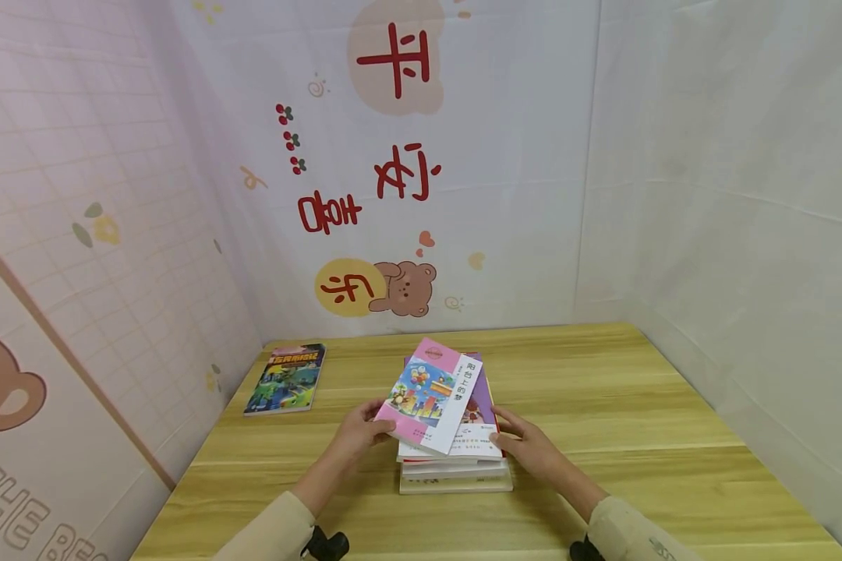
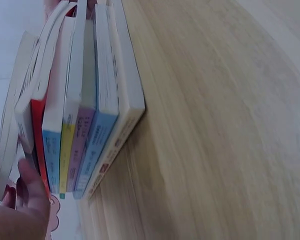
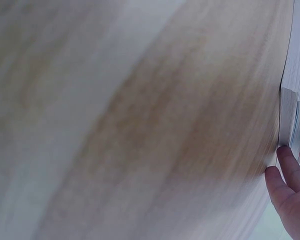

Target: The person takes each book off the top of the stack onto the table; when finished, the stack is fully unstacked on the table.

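My left hand (image 1: 366, 428) pinches a pink and white book (image 1: 421, 397) by its lower left edge, thumb on the cover. That book lies turned at an angle above a stack of several books (image 1: 456, 475); in the left wrist view its near end stands a little apart from the stack (image 2: 82, 125). A purple-covered book (image 1: 484, 399) shows partly beneath it. My right hand (image 1: 529, 446) rests against the right side of the stack, near its upper books. In the right wrist view, fingertips (image 3: 285, 155) touch the ends of the books.
Another book (image 1: 286, 379) with a colourful green and blue cover lies at the table's back left. The wooden table (image 1: 603, 389) is bounded by white cloth walls (image 1: 505, 156) with printed bears and red characters.
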A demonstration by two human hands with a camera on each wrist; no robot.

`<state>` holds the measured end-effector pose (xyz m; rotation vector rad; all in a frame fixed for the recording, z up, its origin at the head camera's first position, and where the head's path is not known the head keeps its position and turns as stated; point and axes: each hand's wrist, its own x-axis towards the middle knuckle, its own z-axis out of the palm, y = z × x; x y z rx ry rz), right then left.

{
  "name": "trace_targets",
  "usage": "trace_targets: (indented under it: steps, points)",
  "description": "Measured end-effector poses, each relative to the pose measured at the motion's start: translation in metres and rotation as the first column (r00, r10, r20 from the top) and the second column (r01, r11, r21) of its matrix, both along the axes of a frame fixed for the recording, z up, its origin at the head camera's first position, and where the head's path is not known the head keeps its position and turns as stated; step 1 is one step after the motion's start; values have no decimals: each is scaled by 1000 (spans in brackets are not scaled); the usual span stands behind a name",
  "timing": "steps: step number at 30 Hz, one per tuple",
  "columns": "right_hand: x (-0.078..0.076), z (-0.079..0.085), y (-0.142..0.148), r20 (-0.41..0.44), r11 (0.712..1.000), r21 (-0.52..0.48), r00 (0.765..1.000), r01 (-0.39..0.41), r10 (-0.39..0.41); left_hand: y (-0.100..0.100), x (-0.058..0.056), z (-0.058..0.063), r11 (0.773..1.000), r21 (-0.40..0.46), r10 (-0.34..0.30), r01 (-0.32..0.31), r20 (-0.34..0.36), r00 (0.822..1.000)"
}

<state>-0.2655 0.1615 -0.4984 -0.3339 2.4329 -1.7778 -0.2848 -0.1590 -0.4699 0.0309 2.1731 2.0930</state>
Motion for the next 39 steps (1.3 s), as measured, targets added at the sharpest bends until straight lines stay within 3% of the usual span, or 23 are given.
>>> trace_targets:
  steps: [5,14,23,39]
  points:
    - [0,2,0,-4,1000,26,1000,9,-9,-10,3,0,992,120,-31,28,21,999]
    - [-1,-1,1,-9,1000,11,1000,18,-18,-15,3,-6,985,174,12,-15,17,1000]
    - [-1,-4,0,-2,999,11,1000,31,-31,-22,0,-7,967,246,76,-66,-31,997]
    - [2,1,-1,2,1000,12,1000,28,-28,-45,-23,11,930,325,201,-173,-52,978]
